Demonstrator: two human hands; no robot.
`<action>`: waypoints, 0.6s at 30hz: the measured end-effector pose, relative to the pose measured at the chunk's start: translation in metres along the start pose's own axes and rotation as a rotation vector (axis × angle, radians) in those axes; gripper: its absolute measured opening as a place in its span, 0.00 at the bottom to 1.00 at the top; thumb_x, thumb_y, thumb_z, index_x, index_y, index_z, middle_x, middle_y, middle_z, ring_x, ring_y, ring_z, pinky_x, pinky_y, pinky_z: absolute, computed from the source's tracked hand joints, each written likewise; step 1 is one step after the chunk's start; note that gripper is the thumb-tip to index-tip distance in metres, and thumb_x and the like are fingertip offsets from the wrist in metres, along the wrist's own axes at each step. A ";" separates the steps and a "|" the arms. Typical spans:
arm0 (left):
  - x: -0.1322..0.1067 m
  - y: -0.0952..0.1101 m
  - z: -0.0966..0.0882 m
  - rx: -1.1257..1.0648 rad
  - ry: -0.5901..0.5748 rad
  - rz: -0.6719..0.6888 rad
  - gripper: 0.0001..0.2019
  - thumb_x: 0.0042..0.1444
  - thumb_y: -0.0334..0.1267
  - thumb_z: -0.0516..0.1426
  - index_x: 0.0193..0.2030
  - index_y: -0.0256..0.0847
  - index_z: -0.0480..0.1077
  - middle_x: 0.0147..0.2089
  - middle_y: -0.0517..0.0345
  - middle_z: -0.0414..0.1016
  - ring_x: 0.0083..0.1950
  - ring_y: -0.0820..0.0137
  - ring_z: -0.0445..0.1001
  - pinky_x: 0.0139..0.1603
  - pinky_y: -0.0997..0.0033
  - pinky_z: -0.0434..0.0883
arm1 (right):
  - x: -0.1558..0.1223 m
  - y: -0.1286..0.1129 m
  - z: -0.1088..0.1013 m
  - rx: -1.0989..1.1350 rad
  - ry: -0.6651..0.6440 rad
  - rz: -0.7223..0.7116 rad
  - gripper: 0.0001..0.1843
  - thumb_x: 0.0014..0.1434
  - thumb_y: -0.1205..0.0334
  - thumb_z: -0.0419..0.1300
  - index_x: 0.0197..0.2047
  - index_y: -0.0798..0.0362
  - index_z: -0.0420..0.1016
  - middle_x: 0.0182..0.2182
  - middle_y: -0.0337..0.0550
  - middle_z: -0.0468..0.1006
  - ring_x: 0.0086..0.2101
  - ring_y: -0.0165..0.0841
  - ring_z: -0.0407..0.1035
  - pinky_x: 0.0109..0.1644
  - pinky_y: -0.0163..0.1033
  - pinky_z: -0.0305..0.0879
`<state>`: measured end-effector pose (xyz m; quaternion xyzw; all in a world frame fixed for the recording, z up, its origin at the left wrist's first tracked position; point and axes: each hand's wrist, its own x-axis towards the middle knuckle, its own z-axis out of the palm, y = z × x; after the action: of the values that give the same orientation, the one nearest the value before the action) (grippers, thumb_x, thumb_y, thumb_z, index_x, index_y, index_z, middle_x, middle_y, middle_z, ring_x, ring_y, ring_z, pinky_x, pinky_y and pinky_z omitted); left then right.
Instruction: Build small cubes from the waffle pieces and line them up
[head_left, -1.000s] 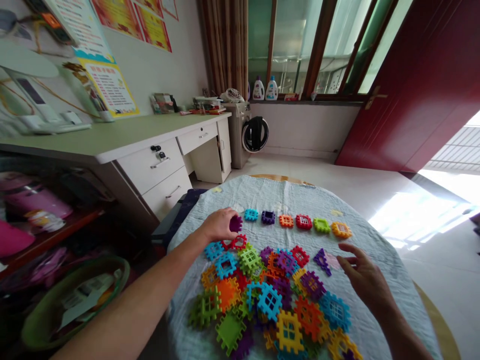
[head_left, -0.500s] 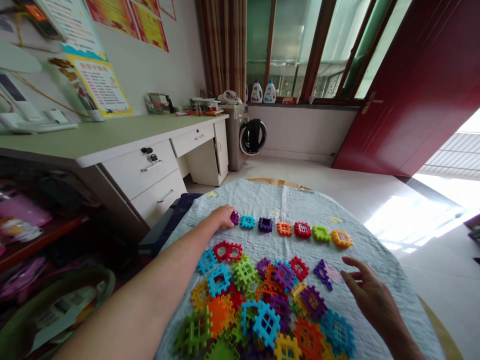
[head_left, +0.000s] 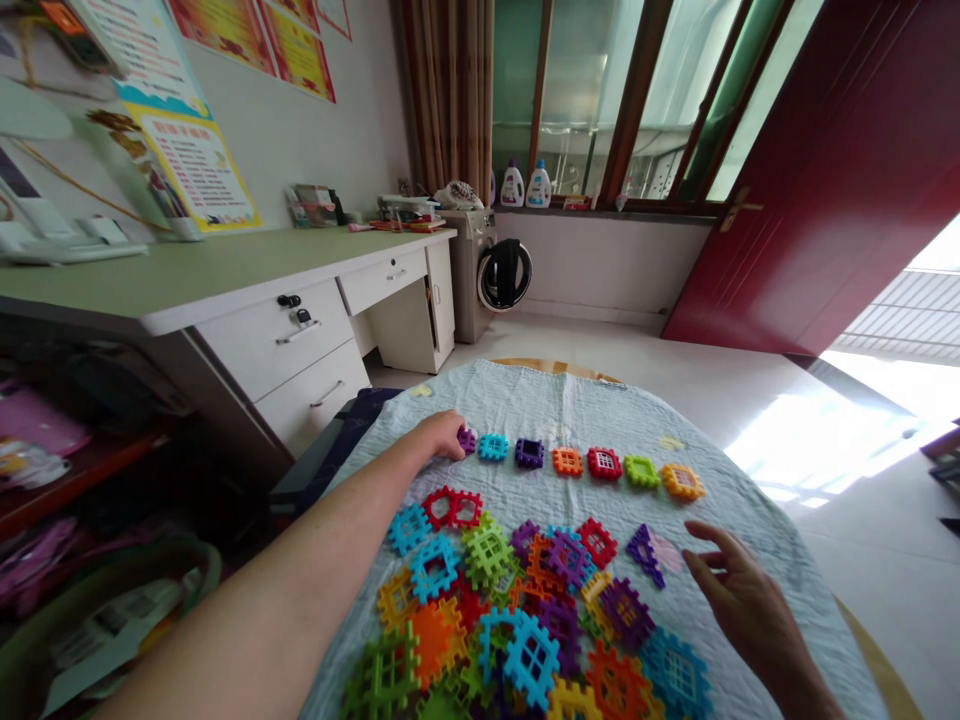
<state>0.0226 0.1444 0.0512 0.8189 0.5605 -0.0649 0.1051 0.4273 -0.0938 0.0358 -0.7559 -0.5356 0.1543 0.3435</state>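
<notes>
Left hand [head_left: 439,435]: curled down at the left end of the row, fingertips touching the small purple piece [head_left: 466,440]; I cannot tell whether it grips the piece or only presses on it.

Right hand [head_left: 739,600]: open, fingers spread apart, holding nothing, hovering low over the cloth at the right of the heap.

Purple piece: stands out as the smallest-looking item, at the row's left end, partly hidden by the left hand, just beside a blue piece.

Row of interlocking plastic pieces [head_left: 585,463]: a single line running left to right across the cloth, in blue, dark purple, orange, red, green and yellow, each just apart from the next.

Heap of pieces [head_left: 487,610]: a loose, overlapping spread of waffle-like squares nearer the person, between the two hands, cut off by the bottom of the view.

Stray triangular purple piece [head_left: 643,555]: lies apart from the heap's right edge, near the right hand.

Bench: round, covered by a pale blue quilted cloth [head_left: 570,400].
</notes>
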 end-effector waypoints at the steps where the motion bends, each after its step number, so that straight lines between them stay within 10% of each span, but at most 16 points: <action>1: 0.001 0.000 0.000 0.006 -0.001 0.001 0.18 0.37 0.40 0.63 0.39 0.42 0.77 0.45 0.54 0.77 0.42 0.61 0.77 0.42 0.69 0.71 | 0.000 -0.001 -0.001 0.000 0.006 -0.004 0.28 0.51 0.39 0.56 0.47 0.51 0.76 0.29 0.43 0.79 0.23 0.35 0.72 0.28 0.39 0.68; 18: 0.011 0.001 -0.009 0.062 -0.087 0.047 0.19 0.31 0.32 0.63 0.37 0.42 0.76 0.43 0.54 0.78 0.39 0.61 0.77 0.39 0.68 0.72 | 0.000 0.000 -0.004 -0.009 0.026 -0.054 0.25 0.52 0.41 0.57 0.46 0.49 0.77 0.29 0.44 0.79 0.25 0.36 0.73 0.28 0.39 0.68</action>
<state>0.0278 0.1560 0.0579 0.8310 0.5339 -0.1151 0.1056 0.4299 -0.0949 0.0387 -0.7447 -0.5519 0.1326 0.3509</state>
